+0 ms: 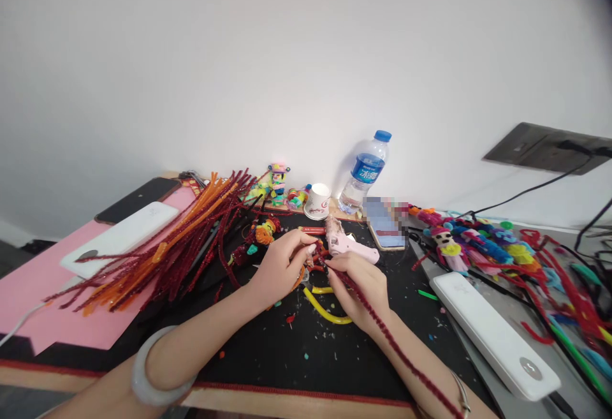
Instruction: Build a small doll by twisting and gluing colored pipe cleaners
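Over a black mat [258,368], a person's two hands nearly meet. The right hand [359,286] pinches a dark red fuzzy stem [382,325], which trails across the right forearm. The left hand [280,263] has its fingertips drawn together on a small reddish piece [310,259] (too small to identify). Near them lie a yellow-handled tool [325,310], a pink glue gun [356,252] and, leftward, a bundle of red and orange stems [191,259].

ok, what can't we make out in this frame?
All in the head view:
Small piece at the left fingers: too small, partly covered by them.
Dark red fuzzy stem, held in the right hand: near end, at the bottom edge.
Yellow-handled tool: partly behind the left hand.
Phone screen: pixelated.
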`<state>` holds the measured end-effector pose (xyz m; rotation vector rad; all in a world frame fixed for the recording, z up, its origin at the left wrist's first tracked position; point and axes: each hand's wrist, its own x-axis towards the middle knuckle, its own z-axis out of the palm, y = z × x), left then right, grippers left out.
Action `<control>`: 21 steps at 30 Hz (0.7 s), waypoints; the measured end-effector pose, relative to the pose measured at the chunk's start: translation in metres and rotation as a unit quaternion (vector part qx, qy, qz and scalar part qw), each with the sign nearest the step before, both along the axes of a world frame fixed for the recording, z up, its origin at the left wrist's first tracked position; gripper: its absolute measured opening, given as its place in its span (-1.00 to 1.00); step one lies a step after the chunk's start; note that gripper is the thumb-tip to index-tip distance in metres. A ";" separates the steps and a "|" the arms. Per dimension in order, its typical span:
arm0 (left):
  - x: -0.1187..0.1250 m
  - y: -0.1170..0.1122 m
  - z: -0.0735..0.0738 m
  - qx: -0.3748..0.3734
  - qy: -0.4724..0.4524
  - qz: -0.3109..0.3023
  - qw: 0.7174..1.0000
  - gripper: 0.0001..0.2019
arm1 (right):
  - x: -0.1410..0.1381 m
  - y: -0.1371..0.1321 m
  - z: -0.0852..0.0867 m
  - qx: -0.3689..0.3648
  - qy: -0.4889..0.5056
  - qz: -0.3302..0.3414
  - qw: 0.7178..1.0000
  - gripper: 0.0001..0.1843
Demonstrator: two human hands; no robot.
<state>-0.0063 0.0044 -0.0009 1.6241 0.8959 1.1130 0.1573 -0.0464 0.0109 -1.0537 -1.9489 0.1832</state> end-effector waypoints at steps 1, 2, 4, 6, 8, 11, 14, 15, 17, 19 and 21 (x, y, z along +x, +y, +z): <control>0.000 0.001 0.000 -0.024 -0.021 0.000 1.000 -0.85 | 0.001 0.002 0.000 -0.007 -0.008 -0.002 1.000 -0.82; -0.001 0.003 0.000 -0.061 -0.052 -0.001 0.997 -0.85 | 0.004 0.004 -0.001 -0.018 -0.019 -0.010 1.000 -0.78; -0.002 0.006 -0.001 -0.150 -0.132 -0.008 0.980 -0.84 | 0.012 0.013 -0.003 -0.036 -0.039 -0.052 0.997 -0.69; -0.002 0.010 -0.003 -0.222 -0.217 -0.025 0.950 -0.83 | 0.024 0.022 -0.007 -0.037 -0.062 -0.133 0.989 -0.60; -0.003 0.012 -0.004 -0.269 -0.284 -0.051 0.919 -0.83 | 0.035 0.030 -0.012 -0.067 -0.110 -0.213 0.969 -0.54; -0.002 0.013 -0.006 -0.323 -0.336 -0.070 0.882 -0.84 | 0.044 0.036 -0.020 -0.144 -0.160 -0.269 0.939 -0.50; -0.001 0.013 -0.005 -0.353 -0.362 -0.062 0.861 -0.87 | 0.046 0.037 -0.025 -0.182 -0.183 -0.262 0.930 -0.50; -0.001 0.013 -0.005 -0.358 -0.367 -0.062 0.856 -0.89 | 0.046 0.038 -0.027 -0.182 -0.187 -0.259 0.930 -0.50; -0.001 0.014 -0.004 -0.361 -0.375 -0.064 0.851 -0.91 | 0.048 0.039 -0.029 -0.176 -0.188 -0.258 0.931 -0.50; -0.001 0.014 -0.004 -0.364 -0.381 -0.063 0.847 -0.91 | 0.049 0.041 -0.030 -0.164 -0.187 -0.260 0.933 -0.50; -0.001 0.016 -0.004 -0.369 -0.387 -0.059 0.843 -0.91 | 0.051 0.041 -0.028 -0.145 -0.182 -0.263 0.936 -0.51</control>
